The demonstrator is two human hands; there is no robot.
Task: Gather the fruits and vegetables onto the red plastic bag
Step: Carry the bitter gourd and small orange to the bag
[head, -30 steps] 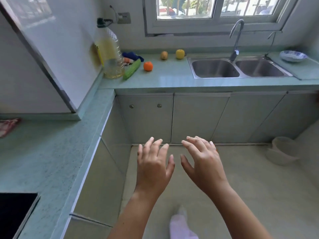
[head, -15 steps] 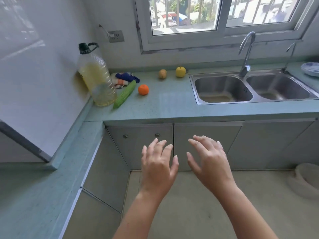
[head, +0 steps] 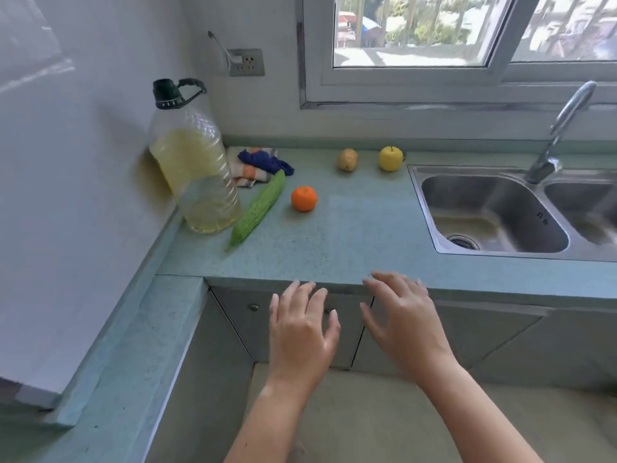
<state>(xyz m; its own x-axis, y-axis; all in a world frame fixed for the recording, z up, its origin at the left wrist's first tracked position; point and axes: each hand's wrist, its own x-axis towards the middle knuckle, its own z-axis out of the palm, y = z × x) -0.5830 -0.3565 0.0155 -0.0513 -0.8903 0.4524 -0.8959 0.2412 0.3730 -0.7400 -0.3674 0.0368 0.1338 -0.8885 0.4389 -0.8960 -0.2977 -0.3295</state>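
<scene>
- The green bitter gourd [head: 258, 208] lies on the counter [head: 350, 242] beside the oil bottle [head: 192, 168].
- Next come the orange [head: 303, 198], potato [head: 347, 159] and yellow apple [head: 390, 158].
- Your left hand [head: 300, 332] and right hand [head: 405, 320] hover empty at the counter's edge, fingers spread.

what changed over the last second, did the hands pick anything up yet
Nothing picked up. The person has walked toward the counter: both open hands, left hand and right hand, now reach its front edge. The orange, green gourd, potato and yellow apple lie where they were.
</scene>
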